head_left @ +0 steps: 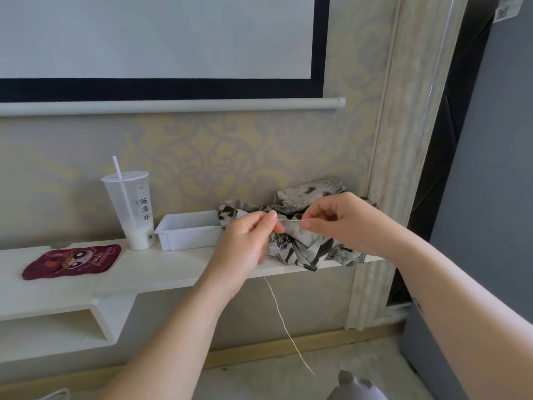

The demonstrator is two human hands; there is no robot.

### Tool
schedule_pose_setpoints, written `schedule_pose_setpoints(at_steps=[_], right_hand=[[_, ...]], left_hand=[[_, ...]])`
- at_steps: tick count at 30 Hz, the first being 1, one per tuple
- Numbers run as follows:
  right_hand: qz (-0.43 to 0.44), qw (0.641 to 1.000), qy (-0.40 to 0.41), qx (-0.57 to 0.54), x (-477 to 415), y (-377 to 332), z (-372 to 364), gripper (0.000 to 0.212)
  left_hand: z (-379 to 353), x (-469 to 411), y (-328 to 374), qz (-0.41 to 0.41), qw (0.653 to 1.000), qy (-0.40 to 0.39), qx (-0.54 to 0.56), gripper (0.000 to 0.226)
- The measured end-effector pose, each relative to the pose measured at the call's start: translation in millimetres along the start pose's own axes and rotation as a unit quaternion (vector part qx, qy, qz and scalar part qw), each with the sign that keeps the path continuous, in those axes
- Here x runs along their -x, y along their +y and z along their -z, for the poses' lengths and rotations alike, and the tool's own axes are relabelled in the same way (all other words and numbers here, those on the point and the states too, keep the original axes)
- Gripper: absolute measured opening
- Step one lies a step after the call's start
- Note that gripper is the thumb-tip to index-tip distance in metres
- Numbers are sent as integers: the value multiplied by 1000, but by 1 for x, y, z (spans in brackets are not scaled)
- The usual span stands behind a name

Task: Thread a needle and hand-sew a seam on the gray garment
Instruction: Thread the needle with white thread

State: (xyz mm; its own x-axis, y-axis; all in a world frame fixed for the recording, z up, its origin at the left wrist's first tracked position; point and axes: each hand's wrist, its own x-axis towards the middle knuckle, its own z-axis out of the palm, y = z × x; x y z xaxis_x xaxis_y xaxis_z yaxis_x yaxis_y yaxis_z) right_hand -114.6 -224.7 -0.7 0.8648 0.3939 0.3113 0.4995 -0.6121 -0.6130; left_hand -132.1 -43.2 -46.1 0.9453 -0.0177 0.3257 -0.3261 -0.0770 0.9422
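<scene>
— What sits on the shelf [173, 269], left to right?
— One red mat [72, 261], one cup [132, 209], one white tray [189, 230], and one gray garment [305, 249] bunched at the right end.
— And the needle?
— One needle [290, 220], level, its long axis running left to right, in front of the garment. The left hand [248, 241] pinches one end and the right hand [337, 220] the other. I cannot tell which end is the tip. One thread [277, 307] hangs below.

I'm looking at a home, prob. a living rm; damask wallpaper [219, 157] behind a pull-down projector screen [155, 36]; white floating shelf [161, 269] w/ takeaway tea cup [131, 209] & cartoon mat [72, 261].
</scene>
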Motion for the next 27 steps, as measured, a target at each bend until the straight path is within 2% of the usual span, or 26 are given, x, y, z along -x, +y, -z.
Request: schedule_pose_setpoints(at_steps=[3,6,8,10,13,15,18,21,22,23,25,27], right_hand=[[-6,1000,9,-1,0,6,-1,12],[-18,997,50,-48,1,10,-1,11],[-43,989,76,-117,0,13,-1,12],[-64,963,92,-243,-1,17,-3,13],[-89,881,101,-453,-2,16,-8,13],[-87,821,99,-555,-5,12,-15,13],[-70,734,102,-667,-12,0,-25,9],[-75,657,117,-741,-17,-11,-24,18],[-76,652,127,-744,-18,-13,-20,18],[-77,670,141,-724,-18,-11,-13,17],[-80,747,184,-634,-17,-2,1,15],[-88,826,245,-500,-16,14,15,14]], left_hand=[[7,-1,-2,-18,999,35,-10,32],[16,-2,-5,-18,998,57,-9,31],[19,-2,-5,-24,998,59,-12,31],[19,-1,-5,-29,998,55,-8,30],[18,-1,-5,-26,999,47,-4,29],[17,-1,-6,-25,999,41,-3,29],[12,-1,-7,-26,999,20,6,30],[9,-2,-11,-15,1000,-12,-7,31],[10,-2,-14,-7,1000,-20,-15,32],[11,-1,-16,3,999,-26,-25,33],[15,-2,-21,27,995,-45,-86,34],[19,-5,-26,68,976,-84,-189,30]])
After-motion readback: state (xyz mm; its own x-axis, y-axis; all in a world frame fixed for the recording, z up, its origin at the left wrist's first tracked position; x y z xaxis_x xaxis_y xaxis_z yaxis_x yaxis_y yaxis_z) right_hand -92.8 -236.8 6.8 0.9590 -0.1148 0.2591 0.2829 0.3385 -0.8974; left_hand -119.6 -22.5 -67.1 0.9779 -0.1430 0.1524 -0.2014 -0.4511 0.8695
